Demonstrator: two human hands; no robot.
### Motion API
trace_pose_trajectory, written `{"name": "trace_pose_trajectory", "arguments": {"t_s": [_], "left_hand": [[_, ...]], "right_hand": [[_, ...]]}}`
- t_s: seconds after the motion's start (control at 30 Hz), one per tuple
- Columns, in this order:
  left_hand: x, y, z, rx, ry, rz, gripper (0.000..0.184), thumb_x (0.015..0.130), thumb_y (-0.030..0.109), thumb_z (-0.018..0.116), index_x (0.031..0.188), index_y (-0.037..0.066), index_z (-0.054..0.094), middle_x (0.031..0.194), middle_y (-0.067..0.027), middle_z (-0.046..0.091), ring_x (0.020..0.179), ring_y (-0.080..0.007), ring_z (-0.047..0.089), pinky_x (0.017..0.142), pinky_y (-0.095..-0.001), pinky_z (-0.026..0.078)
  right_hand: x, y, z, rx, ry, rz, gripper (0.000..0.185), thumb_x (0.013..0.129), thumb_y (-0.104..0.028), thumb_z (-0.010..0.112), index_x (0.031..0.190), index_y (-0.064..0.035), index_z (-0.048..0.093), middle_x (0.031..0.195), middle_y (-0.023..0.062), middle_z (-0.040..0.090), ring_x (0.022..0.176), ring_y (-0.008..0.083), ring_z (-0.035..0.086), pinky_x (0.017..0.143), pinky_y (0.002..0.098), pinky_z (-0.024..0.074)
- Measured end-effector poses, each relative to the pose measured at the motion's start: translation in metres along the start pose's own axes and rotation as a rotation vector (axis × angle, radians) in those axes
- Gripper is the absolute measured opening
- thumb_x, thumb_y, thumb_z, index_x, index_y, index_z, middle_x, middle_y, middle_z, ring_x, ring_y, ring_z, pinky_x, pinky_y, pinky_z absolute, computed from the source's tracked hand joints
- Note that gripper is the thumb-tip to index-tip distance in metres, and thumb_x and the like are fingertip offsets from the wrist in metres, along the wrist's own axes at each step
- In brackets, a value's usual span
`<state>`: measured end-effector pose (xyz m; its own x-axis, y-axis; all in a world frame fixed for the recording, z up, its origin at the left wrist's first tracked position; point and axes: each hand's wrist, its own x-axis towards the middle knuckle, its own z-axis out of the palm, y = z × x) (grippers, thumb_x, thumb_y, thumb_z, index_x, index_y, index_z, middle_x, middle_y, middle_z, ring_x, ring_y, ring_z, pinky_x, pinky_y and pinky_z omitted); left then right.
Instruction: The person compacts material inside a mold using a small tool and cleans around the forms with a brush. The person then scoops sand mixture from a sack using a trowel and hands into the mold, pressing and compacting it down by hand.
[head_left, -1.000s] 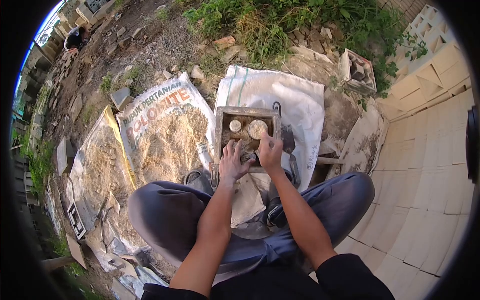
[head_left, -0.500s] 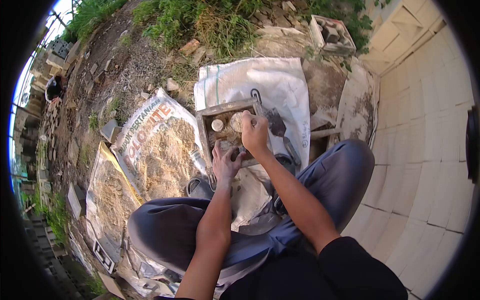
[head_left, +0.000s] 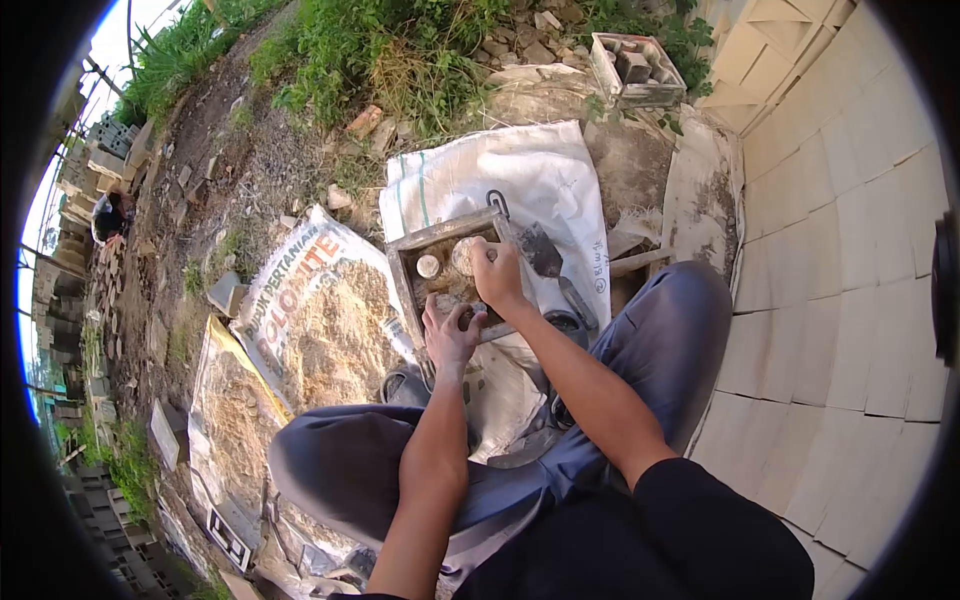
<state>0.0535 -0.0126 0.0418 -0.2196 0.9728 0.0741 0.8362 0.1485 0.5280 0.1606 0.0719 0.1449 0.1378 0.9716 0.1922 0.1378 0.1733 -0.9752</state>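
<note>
- The larger disc (head_left: 463, 257) is partly covered by the curled right hand (head_left: 499, 277).
- The left hand (head_left: 451, 332) is spread over the wooden frame (head_left: 446, 229).
- Their grip cannot be told.

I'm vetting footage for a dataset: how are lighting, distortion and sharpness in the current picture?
Head view: dark surround, fisheye bending in the block wall; head view: sky washed out at upper left; head view: sunlight brightening the printed sack; head view: left hand and right hand fairly clear, fine detail inside the wooden frame hard to judge.
</note>
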Motion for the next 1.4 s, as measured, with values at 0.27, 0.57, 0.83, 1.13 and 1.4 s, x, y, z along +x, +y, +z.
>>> {"name": "trace_pose_trajectory", "arguments": {"t_s": [0.27,0.57,0.83,1.13,1.4], "left_hand": [[0.003,0.001,-0.002,0.012,-0.024,-0.032,0.041,0.074,0.053,0.071,0.099,0.02,0.071,0.143,-0.0177,0.035,0.13,-0.0361,0.037,0.101,-0.0432,0.041],[0.004,0.002,-0.008,0.001,-0.11,-0.079,0.036,0.073,0.047,0.071,0.101,0.024,0.069,0.146,-0.0149,0.03,0.133,-0.0348,0.031,0.104,-0.0433,0.038],[-0.003,-0.003,0.0,-0.038,-0.027,-0.037,0.046,0.078,0.05,0.068,0.116,0.024,0.064,0.146,-0.0176,0.028,0.135,-0.0373,0.027,0.107,-0.0472,0.031],[-0.07,0.004,-0.022,-0.098,0.155,-0.011,0.056,0.086,0.037,0.062,0.133,0.01,0.045,0.143,-0.0185,0.032,0.131,-0.0371,0.031,0.109,-0.0481,0.026],[-0.073,-0.005,-0.044,-0.122,0.277,-0.227,0.042,0.094,0.03,0.05,0.125,0.002,0.046,0.128,-0.023,0.045,0.12,-0.0393,0.042,0.1,-0.0481,0.034]], "right_hand": [[-0.008,0.043,0.013,-0.115,-0.029,-0.166,0.047,0.094,-0.024,0.05,0.06,0.0084,0.05,0.055,0.0236,0.048,0.047,0.0381,0.046,0.054,0.045,0.0375],[-0.023,0.045,0.0,-0.072,-0.12,-0.165,0.042,0.094,-0.021,0.046,0.061,0.0046,0.05,0.058,0.0242,0.05,0.053,0.0416,0.05,0.054,0.0467,0.0359],[-0.005,0.035,0.018,-0.079,-0.178,-0.223,0.045,0.096,-0.021,0.046,0.056,0.0,0.046,0.046,0.0094,0.045,0.042,0.0197,0.045,0.047,0.0388,0.0318],[0.008,0.068,0.004,0.011,-0.133,0.076,0.044,0.094,-0.024,0.049,0.059,0.003,0.047,0.049,0.0099,0.046,0.047,0.0196,0.044,0.051,0.041,0.0332],[-0.029,0.071,-0.025,0.04,-0.06,-0.056,0.049,0.098,-0.026,0.045,0.054,-0.0031,0.044,0.047,0.0015,0.044,0.044,0.0144,0.042,0.048,0.0353,0.0332]]}}
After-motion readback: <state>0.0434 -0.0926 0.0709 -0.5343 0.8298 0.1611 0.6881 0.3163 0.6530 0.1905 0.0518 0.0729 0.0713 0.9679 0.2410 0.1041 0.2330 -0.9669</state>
